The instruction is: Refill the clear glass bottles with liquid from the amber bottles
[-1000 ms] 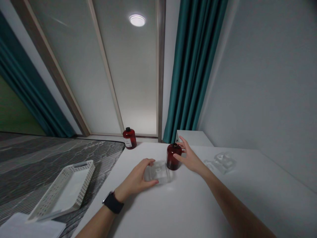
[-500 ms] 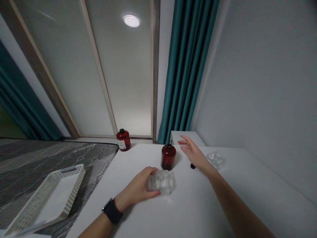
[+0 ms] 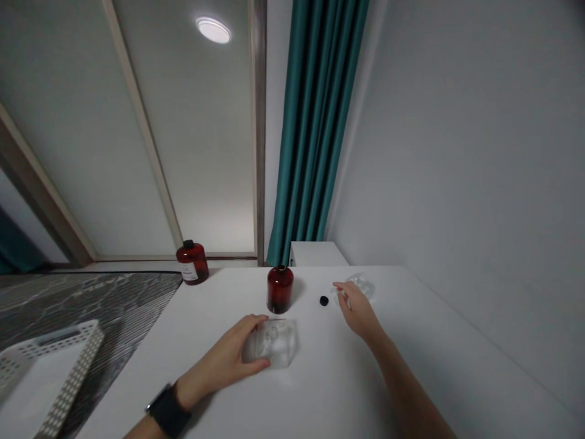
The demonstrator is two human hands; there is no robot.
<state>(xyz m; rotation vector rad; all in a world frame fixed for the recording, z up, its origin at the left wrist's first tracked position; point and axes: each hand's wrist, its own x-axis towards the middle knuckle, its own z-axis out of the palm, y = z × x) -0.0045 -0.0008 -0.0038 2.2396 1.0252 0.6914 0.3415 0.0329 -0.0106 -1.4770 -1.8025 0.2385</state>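
Note:
My left hand (image 3: 235, 353) is wrapped round a clear, square-sided container (image 3: 280, 346) on the white table (image 3: 320, 378), thumb and fingers on opposite sides. What is inside the container cannot be made out. Just behind it stands a dark red bottle (image 3: 280, 291), upright, no cap on its neck. A small black cap (image 3: 324, 300) lies to the right of that bottle. My right hand (image 3: 359, 308) is above the table with its fingers apart and holds nothing visible. Partly behind its fingers is another clear, shiny object (image 3: 363, 285), whose kind I cannot tell.
A second dark red bottle (image 3: 192, 263), black-capped and labelled, stands at the table's far left corner. Lower left, a white perforated basket (image 3: 75, 381) sits over a grey patterned surface. A white cabinet (image 3: 317, 253) and teal curtain (image 3: 315, 134) are behind the table; a wall rises on the right.
The view has swung right, so the scene sits further left. My right hand has drawn away from the uncapped bottle and cap, towards the clear object. My left hand keeps its grip.

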